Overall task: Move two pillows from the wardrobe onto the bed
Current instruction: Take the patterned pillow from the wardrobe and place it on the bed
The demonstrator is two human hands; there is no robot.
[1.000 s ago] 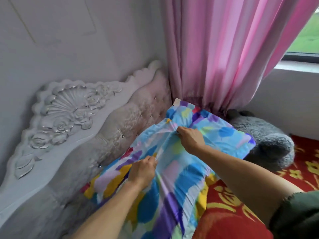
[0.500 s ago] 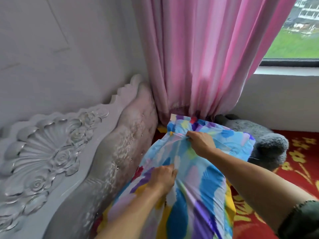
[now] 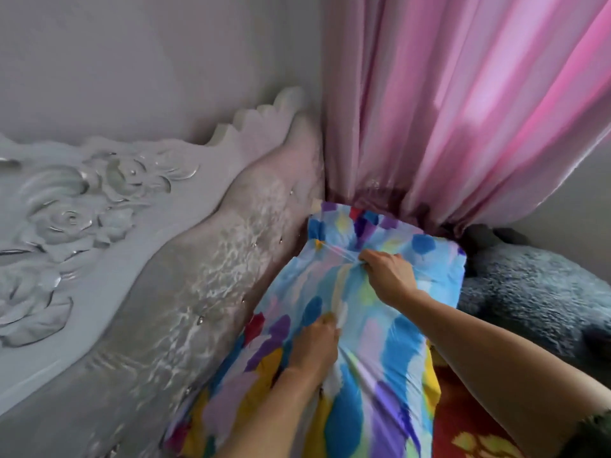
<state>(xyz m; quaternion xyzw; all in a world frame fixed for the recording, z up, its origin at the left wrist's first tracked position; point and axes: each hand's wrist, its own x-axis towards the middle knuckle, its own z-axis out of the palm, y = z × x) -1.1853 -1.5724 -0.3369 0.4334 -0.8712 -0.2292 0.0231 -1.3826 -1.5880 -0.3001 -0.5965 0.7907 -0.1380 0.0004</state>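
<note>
A pillow (image 3: 373, 368) in a cover of blue, purple, yellow and red patches lies on the bed (image 3: 459, 438), its long side against the padded headboard (image 3: 205, 292). My right hand (image 3: 386, 276) pinches a fold of the cover near the pillow's far end, by the curtain. My left hand (image 3: 314, 348) grips the cover nearer to me, close to the pillow's middle. Fabric is bunched under both hands. No second pillow or wardrobe is in view.
A pink curtain (image 3: 463, 110) hangs down to the pillow's far end. A grey plush toy (image 3: 529, 292) lies right of the pillow on the red and yellow bedcover. The carved white headboard frame (image 3: 82, 226) stands against the grey wall on the left.
The view has moved closer and turned left, so the window has dropped out of sight. Both hands keep their grip on the pillow cover, which has shifted toward the curtain corner.
</note>
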